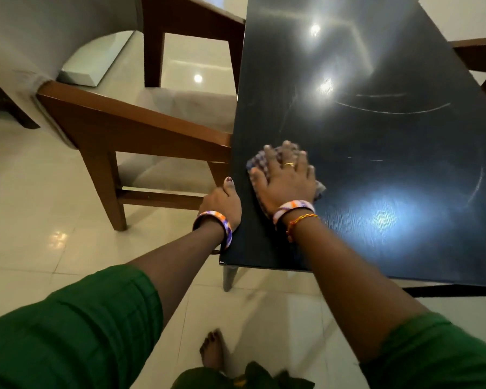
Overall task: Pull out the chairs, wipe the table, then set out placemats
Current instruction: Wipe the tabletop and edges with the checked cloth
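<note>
Glossy black table, faint curved smears across its top. Checked cloth lies near the left edge, mostly hidden under the right hand, fingers spread flat. Left hand grips the table edge; its fingers are hidden. Wooden, cushioned chair alongside.

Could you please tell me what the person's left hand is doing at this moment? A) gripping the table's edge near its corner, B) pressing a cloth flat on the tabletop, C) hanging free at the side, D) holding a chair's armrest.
A: the left hand grips the edge of the dark table near its corner, thumb on top, while the right hand presses the checked cloth flat.
</note>
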A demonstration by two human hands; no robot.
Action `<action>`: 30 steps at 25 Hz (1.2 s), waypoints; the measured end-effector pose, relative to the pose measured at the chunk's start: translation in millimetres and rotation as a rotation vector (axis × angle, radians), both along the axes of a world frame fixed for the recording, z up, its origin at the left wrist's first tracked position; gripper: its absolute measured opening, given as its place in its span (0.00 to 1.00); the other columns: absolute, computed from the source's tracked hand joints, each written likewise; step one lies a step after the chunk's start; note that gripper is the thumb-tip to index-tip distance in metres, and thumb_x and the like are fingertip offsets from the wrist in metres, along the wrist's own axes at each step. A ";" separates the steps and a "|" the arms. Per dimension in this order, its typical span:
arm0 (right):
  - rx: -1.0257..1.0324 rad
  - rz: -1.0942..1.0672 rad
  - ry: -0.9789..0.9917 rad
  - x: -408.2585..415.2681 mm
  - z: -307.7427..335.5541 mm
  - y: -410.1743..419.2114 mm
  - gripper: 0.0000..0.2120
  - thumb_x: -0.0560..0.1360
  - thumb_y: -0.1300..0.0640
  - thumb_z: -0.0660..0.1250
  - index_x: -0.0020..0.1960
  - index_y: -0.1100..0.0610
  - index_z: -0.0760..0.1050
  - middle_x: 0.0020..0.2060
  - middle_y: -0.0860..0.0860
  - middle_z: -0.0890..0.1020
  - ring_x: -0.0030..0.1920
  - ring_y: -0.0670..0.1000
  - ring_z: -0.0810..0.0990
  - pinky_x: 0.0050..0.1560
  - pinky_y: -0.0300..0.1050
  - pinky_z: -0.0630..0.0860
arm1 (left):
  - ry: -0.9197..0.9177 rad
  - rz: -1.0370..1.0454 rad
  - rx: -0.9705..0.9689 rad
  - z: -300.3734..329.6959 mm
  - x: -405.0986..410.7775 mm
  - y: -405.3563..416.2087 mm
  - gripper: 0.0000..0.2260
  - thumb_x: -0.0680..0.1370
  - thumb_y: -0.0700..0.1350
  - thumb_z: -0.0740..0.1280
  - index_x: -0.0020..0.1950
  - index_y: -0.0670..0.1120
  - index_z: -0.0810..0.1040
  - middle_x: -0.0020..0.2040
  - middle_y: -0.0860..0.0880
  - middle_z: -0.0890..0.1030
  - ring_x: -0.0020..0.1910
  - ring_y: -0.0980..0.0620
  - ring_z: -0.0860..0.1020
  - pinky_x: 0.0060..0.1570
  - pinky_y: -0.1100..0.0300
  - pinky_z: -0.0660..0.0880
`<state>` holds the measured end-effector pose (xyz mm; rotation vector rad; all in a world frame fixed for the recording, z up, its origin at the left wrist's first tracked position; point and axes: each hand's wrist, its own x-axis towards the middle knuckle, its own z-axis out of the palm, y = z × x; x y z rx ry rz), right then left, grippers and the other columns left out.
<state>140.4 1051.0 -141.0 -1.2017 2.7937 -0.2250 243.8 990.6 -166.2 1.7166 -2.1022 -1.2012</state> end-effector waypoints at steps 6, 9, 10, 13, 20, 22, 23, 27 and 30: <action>0.003 -0.121 0.021 -32.1 0.5 47.3 0.26 0.78 0.38 0.48 0.75 0.41 0.50 0.77 0.48 0.50 0.76 0.57 0.49 0.73 0.58 0.49 | 0.070 -0.018 0.041 0.3 0.0 3.5 0.26 0.81 0.56 0.45 0.55 0.39 0.74 0.51 0.39 0.78 0.45 0.45 0.75 0.45 0.54 0.70; 0.055 -0.474 -0.017 -65.6 6.3 117.8 0.28 0.78 0.37 0.46 0.76 0.42 0.50 0.77 0.48 0.50 0.76 0.58 0.50 0.72 0.61 0.51 | 0.075 -0.030 0.037 1.1 -3.4 3.9 0.26 0.81 0.55 0.44 0.53 0.39 0.74 0.49 0.39 0.79 0.45 0.44 0.76 0.42 0.55 0.69; 0.067 -0.562 -0.039 -68.1 9.7 134.0 0.28 0.78 0.37 0.46 0.76 0.42 0.49 0.77 0.48 0.49 0.76 0.58 0.49 0.71 0.64 0.51 | 0.074 -0.032 0.033 0.1 -3.6 4.0 0.26 0.81 0.55 0.44 0.53 0.39 0.75 0.49 0.39 0.79 0.46 0.44 0.76 0.42 0.55 0.69; 0.071 -0.630 -0.061 -54.1 14.9 136.3 0.28 0.78 0.37 0.46 0.76 0.43 0.47 0.77 0.49 0.47 0.76 0.59 0.48 0.70 0.69 0.51 | 0.079 -0.024 0.047 3.0 -1.8 5.6 0.26 0.81 0.55 0.44 0.54 0.38 0.74 0.47 0.40 0.79 0.45 0.45 0.76 0.42 0.55 0.69; -0.032 0.070 0.005 85.0 -5.3 45.8 0.28 0.78 0.38 0.49 0.75 0.42 0.50 0.77 0.51 0.49 0.76 0.60 0.47 0.73 0.59 0.47 | 0.509 0.086 0.842 3.8 46.3 18.8 0.27 0.79 0.60 0.46 0.66 0.44 0.70 0.64 0.43 0.74 0.58 0.45 0.73 0.62 0.50 0.68; -0.046 0.247 0.029 97.9 -7.6 53.6 0.27 0.77 0.37 0.49 0.75 0.43 0.53 0.77 0.51 0.53 0.76 0.59 0.51 0.72 0.59 0.52 | 0.483 -0.006 0.835 -4.5 62.8 30.6 0.21 0.80 0.57 0.49 0.65 0.47 0.70 0.65 0.43 0.73 0.57 0.45 0.73 0.63 0.49 0.68; -0.051 0.331 0.075 93.0 -7.3 69.0 0.27 0.77 0.37 0.49 0.74 0.43 0.56 0.76 0.52 0.57 0.75 0.58 0.55 0.72 0.58 0.56 | 0.480 -0.015 0.808 -6.5 66.3 36.5 0.21 0.80 0.56 0.49 0.65 0.46 0.69 0.66 0.42 0.73 0.59 0.45 0.72 0.64 0.48 0.67; -0.052 0.364 0.292 29.0 -5.8 161.3 0.28 0.76 0.37 0.49 0.71 0.50 0.67 0.70 0.54 0.69 0.69 0.59 0.69 0.65 0.55 0.70 | 0.440 0.029 0.740 -6.1 67.5 50.1 0.24 0.81 0.57 0.48 0.68 0.43 0.68 0.69 0.43 0.70 0.67 0.45 0.67 0.66 0.53 0.62; -0.028 0.076 0.288 -20.5 -3.5 225.9 0.33 0.76 0.36 0.46 0.70 0.55 0.67 0.70 0.58 0.69 0.68 0.61 0.69 0.66 0.58 0.68 | 0.463 0.033 0.734 -8.7 72.8 57.0 0.25 0.80 0.57 0.48 0.69 0.43 0.66 0.70 0.44 0.68 0.69 0.45 0.66 0.69 0.52 0.60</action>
